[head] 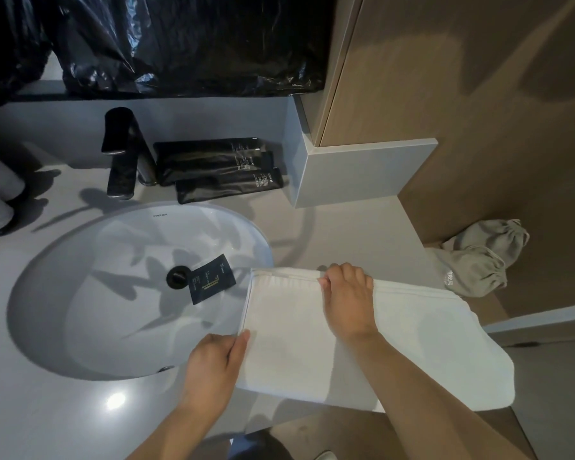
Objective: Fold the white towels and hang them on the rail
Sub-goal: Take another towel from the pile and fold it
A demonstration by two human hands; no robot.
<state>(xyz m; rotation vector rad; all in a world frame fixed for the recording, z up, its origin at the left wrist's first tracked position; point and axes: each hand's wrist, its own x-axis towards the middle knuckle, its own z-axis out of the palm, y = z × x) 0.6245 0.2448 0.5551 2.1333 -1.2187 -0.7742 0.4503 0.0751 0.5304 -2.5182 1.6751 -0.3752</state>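
A folded white towel (pixel 429 346) lies on the grey countertop (pixel 362 234) to the right of the basin, its left edge overhanging the bowl and its right part drooping past the counter's front. My left hand (pixel 213 363) pinches the towel's near left corner. My right hand (pixel 347 293) grips the towel's far edge with curled fingers. No rail is in view.
A white oval basin (pixel 80 293) holds a small black sachet (pixel 211 278) beside the drain. A black tap (pixel 122 151) and several black packets (pixel 219 167) stand behind it. A grey drawstring pouch (pixel 478 257) lies at the right. Black plastic sheeting (pixel 180 44) covers the wall above.
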